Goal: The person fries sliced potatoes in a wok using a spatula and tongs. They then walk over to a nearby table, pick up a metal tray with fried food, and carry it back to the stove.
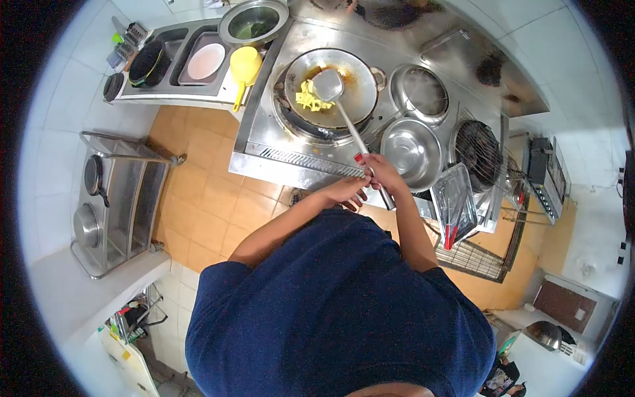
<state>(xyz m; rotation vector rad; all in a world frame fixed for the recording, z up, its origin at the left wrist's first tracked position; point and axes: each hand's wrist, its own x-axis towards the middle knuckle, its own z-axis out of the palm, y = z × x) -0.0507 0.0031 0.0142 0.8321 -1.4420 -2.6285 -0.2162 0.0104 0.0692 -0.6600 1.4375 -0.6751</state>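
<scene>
Right fingers (pixel 378 173) hide part of the spatula handle (pixel 352 129).

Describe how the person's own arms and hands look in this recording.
The left hand and right hand are bare, without gloves. The forearms are uncovered below the short sleeves of a dark navy top. Rings would be too small to tell.

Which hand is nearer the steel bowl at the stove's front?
Right. The right hand, gripping the spatula handle, is by the near-left rim of the steel bowl; the left hand is farther left.
</scene>
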